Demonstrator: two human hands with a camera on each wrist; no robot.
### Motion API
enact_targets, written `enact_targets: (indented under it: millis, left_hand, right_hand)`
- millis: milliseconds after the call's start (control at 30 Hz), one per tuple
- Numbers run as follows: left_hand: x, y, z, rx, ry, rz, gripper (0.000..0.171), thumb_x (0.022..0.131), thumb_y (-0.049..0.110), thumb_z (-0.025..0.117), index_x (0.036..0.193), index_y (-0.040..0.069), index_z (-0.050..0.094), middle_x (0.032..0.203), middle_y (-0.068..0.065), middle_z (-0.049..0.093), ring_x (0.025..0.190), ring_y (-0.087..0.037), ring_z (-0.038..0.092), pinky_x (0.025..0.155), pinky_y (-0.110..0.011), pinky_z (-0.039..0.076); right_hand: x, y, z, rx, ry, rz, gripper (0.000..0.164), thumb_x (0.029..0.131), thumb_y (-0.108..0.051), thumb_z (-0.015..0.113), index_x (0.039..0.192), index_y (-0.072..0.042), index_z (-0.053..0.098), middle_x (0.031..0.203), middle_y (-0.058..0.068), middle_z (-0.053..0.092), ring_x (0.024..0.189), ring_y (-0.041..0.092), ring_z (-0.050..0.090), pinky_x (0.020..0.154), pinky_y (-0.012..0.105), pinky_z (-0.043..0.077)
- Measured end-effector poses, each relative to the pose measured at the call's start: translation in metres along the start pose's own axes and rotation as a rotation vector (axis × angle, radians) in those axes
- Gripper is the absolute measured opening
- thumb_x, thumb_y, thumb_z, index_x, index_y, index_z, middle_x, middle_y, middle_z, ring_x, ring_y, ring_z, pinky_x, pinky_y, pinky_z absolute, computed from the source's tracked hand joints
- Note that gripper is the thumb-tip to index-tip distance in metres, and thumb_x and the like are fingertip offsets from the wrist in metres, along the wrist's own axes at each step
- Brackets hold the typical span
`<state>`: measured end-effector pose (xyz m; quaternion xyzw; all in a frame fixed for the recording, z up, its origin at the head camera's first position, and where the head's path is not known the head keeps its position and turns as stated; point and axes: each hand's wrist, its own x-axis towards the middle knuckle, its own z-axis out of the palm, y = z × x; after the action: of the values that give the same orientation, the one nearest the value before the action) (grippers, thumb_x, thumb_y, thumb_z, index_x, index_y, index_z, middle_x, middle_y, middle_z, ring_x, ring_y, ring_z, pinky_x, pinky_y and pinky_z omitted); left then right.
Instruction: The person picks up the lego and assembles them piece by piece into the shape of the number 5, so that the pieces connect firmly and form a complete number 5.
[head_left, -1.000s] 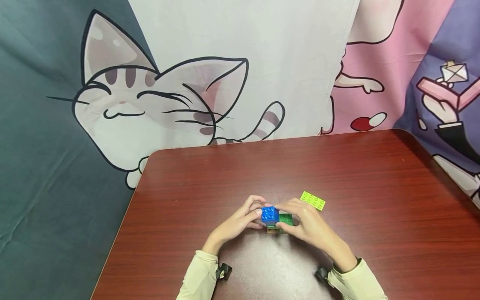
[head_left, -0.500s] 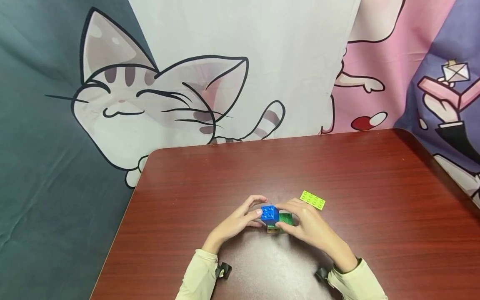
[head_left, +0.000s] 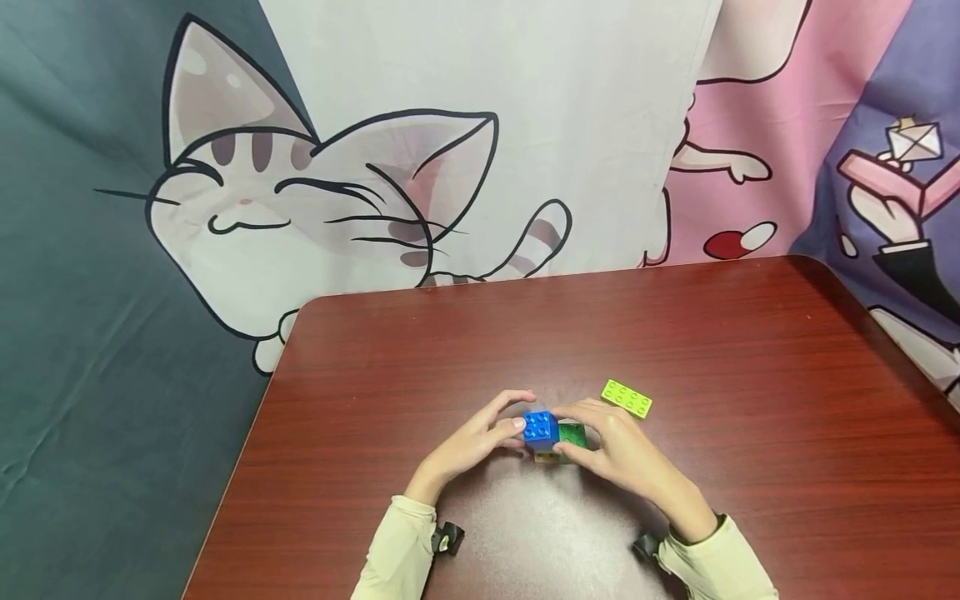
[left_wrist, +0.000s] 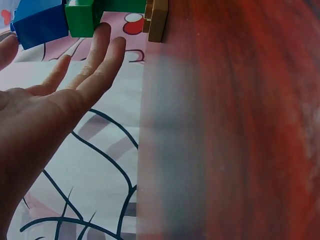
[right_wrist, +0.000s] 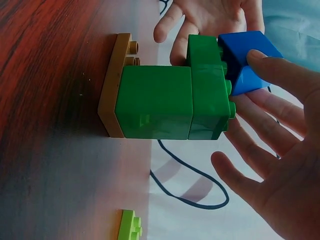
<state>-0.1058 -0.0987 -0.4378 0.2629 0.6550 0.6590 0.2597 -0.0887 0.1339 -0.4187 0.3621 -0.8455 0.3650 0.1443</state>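
A blue toy brick (head_left: 537, 427) sits at the top of a small stack, tilted over the studs of a green brick (right_wrist: 206, 87). Beneath that are a taller green brick (right_wrist: 155, 102) and a flat brown brick (right_wrist: 114, 90) on the table. My right hand (head_left: 611, 442) pinches the blue brick between thumb and fingers. On the left side, my left hand (head_left: 474, 442) has its thumb at the blue brick's edge. Its other fingers (left_wrist: 92, 65) are spread and mostly straight, with one fingertip right at the upper green brick.
A lime-green flat brick (head_left: 627, 399) lies on the table just beyond my right hand. The reddish-brown table (head_left: 420, 350) ends at a printed cloth backdrop (head_left: 600, 133) behind it.
The left hand's fingers have spread slightly away from the stack. The blue brick and the right hand stay almost where they were.
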Motion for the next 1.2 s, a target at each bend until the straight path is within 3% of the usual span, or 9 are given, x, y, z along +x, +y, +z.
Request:
enact_targets:
  millis: [433, 900, 1200]
  left_hand:
    - [0.0007, 0.0019, 0.002, -0.014, 0.023, -0.003, 0.041, 0.099, 0.012, 0.042, 0.136, -0.003, 0.033, 0.134, -0.024, 0.037, 0.103, -0.019, 0.057, 0.089, -0.054, 0.043]
    - [0.0028, 0.0009, 0.0028, -0.015, 0.038, 0.003, 0.039, 0.099, 0.014, 0.044, 0.134, -0.001, 0.037, 0.133, -0.016, 0.042, 0.102, -0.019, 0.058, 0.087, -0.055, 0.045]
    - [0.0031, -0.0002, 0.0054, -0.058, 0.051, 0.013, 0.039, 0.098, 0.01, 0.043, 0.134, -0.003, 0.035, 0.132, -0.023, 0.042, 0.104, -0.022, 0.058, 0.087, -0.057, 0.043]
  right_hand:
    - [-0.0008, 0.0, 0.0001, -0.015, 0.002, 0.002, 0.04, 0.069, -0.014, 0.081, 0.104, -0.002, 0.067, 0.095, 0.005, 0.068, 0.086, 0.018, 0.062, 0.072, 0.034, 0.052]
    - [0.0002, 0.0014, -0.0016, -0.029, -0.006, 0.014, 0.04, 0.068, -0.015, 0.081, 0.103, 0.0, 0.067, 0.093, 0.006, 0.067, 0.085, 0.018, 0.062, 0.071, 0.033, 0.052]
    - [-0.0015, 0.0013, -0.001, -0.032, -0.02, 0.046, 0.04, 0.069, -0.015, 0.081, 0.103, -0.001, 0.067, 0.094, 0.005, 0.067, 0.087, 0.015, 0.061, 0.073, 0.033, 0.052]
